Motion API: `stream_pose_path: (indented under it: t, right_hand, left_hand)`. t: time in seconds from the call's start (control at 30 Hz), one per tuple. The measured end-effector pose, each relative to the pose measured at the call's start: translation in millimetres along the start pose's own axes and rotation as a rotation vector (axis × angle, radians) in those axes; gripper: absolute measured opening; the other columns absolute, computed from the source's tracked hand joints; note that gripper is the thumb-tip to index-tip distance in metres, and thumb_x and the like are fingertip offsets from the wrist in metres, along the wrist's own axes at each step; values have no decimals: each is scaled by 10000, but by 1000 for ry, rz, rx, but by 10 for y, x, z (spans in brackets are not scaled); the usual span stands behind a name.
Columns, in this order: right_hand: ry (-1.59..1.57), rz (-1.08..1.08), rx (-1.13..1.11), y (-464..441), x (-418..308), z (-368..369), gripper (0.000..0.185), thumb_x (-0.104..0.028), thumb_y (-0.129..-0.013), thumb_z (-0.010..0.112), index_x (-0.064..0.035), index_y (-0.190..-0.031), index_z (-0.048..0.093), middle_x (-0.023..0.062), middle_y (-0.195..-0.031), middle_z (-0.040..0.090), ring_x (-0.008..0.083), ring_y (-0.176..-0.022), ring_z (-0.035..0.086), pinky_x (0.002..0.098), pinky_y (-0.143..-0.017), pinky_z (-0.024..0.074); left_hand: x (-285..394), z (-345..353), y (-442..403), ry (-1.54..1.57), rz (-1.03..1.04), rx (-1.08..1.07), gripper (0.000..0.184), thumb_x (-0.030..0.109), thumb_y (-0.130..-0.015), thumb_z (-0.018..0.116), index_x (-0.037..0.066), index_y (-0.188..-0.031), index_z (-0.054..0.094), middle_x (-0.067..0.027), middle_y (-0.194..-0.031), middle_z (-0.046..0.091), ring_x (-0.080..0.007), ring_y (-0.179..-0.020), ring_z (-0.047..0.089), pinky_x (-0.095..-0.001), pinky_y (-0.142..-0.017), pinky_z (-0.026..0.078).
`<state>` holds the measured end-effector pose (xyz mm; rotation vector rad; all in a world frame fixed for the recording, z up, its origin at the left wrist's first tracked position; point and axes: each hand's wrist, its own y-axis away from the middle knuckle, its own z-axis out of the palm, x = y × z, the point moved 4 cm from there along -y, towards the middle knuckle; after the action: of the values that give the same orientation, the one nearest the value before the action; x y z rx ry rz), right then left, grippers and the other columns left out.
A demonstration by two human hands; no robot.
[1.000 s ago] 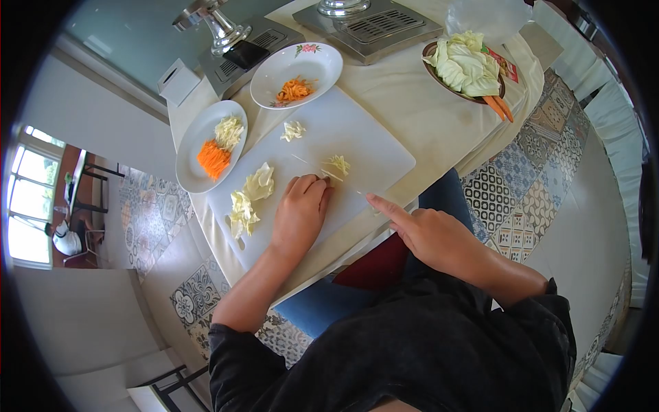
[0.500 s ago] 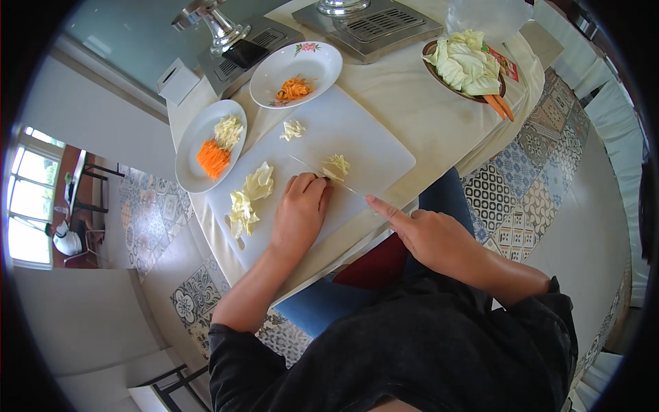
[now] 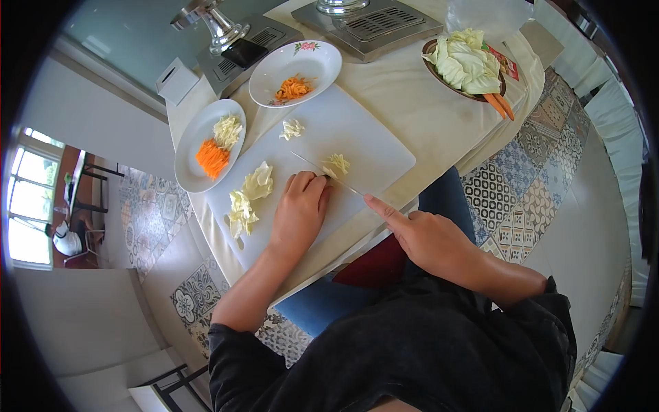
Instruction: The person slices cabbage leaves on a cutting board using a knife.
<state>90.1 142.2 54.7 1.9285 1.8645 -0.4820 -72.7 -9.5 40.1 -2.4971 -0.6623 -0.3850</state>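
My right hand [image 3: 432,237] is wrapped round the handle of a knife [image 3: 349,186], its index finger stretched along toward the blade. The thin blade lies slantwise over a white cutting board [image 3: 377,144]. Curled fingertips of my left hand [image 3: 300,209] press cabbage against the board, right beside the blade; most of that piece is hidden under them. Shredded cabbage [image 3: 337,163] lies on the blade's far side. Loose cabbage leaves [image 3: 257,182] rest left of my left hand, and a small cabbage heap [image 3: 292,129] sits farther back.
An oval plate [image 3: 189,168] carries shredded carrot and cabbage. Behind the board, a flowered plate [image 3: 329,65] holds carrot strips. At the back right, a brown bowl [image 3: 430,65] contains cabbage and carrots. Metal stands [image 3: 374,27] line the back. A person [image 3: 66,242] sits far left.
The knife blade has shifted very slightly away from me, along with small movement of my right hand. My left hand stays in nearly the same place.
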Motion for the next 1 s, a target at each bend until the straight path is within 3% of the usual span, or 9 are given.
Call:
stream_pose_path:
  t: [0.2,0.7,1.0]
  right_hand:
    - [-74,16,77,-33,64,-85,686,-110,-944,536,-202,-1585,309,197,-640,608,378,-559,626,478,-534,513]
    - [-23,27,-37,46,-51,-58,725,-67,-909,525,-182,-1589,302,199,-629,602,387,-544,614,492,-525,511]
    - [-111,58,-130,130,-84,-205,707,-55,-908,506,-117,-1581,300,230,-635,594,395,-548,612,502,-550,510]
  left_hand:
    - [4,1,-12,16,11,2,150,26,-858,690,16,-1000,643,-152,-952,602,-368,-892,601,-453,-787,517]
    - [9,2,-13,-14,-2,-18,154,40,-862,696,16,-1001,634,-151,-970,601,-364,-905,604,-455,-783,521]
    - [14,6,-12,1,12,5,111,39,-860,697,7,-950,642,-142,-954,600,-357,-895,602,-449,-780,520]
